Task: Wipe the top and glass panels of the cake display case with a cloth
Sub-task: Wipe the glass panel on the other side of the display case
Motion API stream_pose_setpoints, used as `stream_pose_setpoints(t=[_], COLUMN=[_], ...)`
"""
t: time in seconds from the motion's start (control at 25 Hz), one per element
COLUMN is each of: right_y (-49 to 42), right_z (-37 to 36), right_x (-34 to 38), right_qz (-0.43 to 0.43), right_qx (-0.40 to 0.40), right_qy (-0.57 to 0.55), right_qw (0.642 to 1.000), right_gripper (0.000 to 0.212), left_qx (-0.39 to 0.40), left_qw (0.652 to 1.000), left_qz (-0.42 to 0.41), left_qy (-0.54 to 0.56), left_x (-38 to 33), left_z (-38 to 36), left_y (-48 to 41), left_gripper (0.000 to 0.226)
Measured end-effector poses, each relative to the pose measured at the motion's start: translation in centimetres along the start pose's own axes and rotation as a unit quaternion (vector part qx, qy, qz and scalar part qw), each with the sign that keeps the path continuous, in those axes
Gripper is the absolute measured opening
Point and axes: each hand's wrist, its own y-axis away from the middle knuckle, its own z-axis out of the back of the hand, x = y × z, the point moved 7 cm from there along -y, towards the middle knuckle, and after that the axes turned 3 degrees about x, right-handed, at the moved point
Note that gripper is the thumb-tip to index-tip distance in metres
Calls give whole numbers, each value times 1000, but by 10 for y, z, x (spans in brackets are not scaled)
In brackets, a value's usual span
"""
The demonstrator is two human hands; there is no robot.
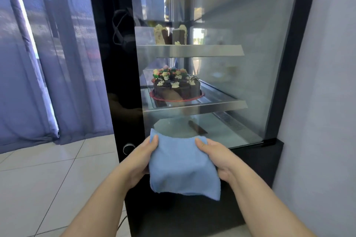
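Blue cloth [183,165], glass panel [250,63], cake [176,87] behind

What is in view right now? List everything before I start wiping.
display case: 1, black frame, centre
glass panel: 1, clear, side facing the camera
shelves: 2 plainly visible, metal-edged, inside the case
chocolate cake: 1, dark brown with coloured toppings, lower shelf
cake slices: a few, pale and brown, upper shelf
dial: 1, black with silver ring, low on case frame
cloth: 1, light blue, before the panel's bottom edge
curtains: count unclear, blue, left
floor tiles: many, cream, lower left
wall: 1, pale, right of the case
left grip: 1, bare hand, holds cloth's left edge
right grip: 1, bare hand, holds cloth's right edge
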Motion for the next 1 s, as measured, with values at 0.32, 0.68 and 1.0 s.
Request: stream_pose_setpoints(t=[0.32,0.68,1.0], right_y=[14,21,33], right_z=[-8,-6,-17], right_x=[7,66,111], right_qz=[-18,174,221], right_qx=[54,96,210], right_qy=[21,-52,-60], right_qw=[998,979,951], right_gripper=[47,32,51], left_qx=[20,36,261], left_qw=[999,985,922], left_qz=[19,-120,-176], left_qy=[17,119,225], left_x=[-2,-50,-93], left_z=[-10,-3,-13], left_y=[7,1,8], left_gripper=[49,63,80])
